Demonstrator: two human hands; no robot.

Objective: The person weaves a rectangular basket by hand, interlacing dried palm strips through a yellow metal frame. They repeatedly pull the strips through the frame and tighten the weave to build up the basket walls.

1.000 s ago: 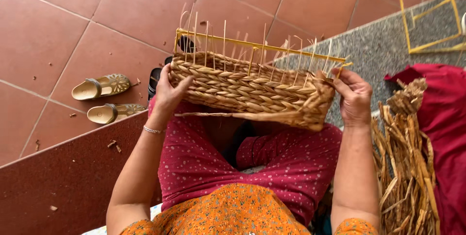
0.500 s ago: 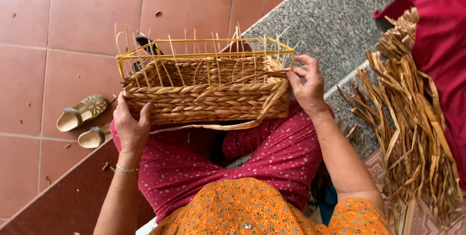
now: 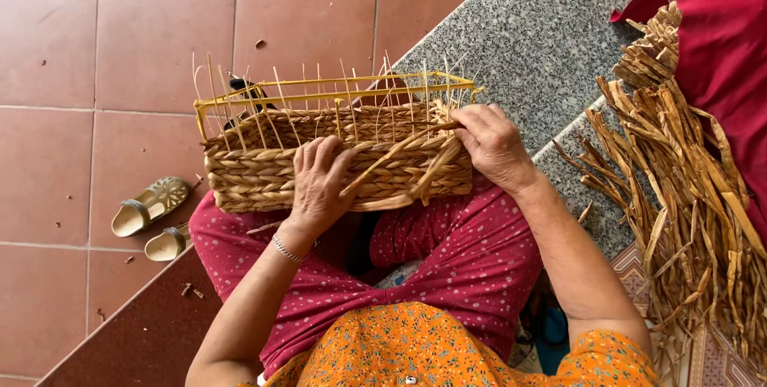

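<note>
A half-woven straw basket [image 3: 264,175] on a yellow wire frame [image 3: 319,93] rests on my lap, with thin reed stakes sticking up from its rim. My left hand [image 3: 318,183] lies flat against the basket's near woven wall, fingers pressing on it. My right hand [image 3: 495,146] grips the basket's right corner, pinching a braided straw strand [image 3: 399,157] that loops loosely across the front wall.
A pile of dried straw strips [image 3: 687,195] lies on the grey granite step [image 3: 519,43] at my right, beside red cloth [image 3: 719,43]. A pair of sandals [image 3: 152,219] sits on the red tile floor at left. My legs wear dotted magenta trousers [image 3: 463,259].
My left hand has moved from the basket's left end to the middle of its front wall. The basket has turned slightly, and my right hand now pulls the braided strand at the right corner.
</note>
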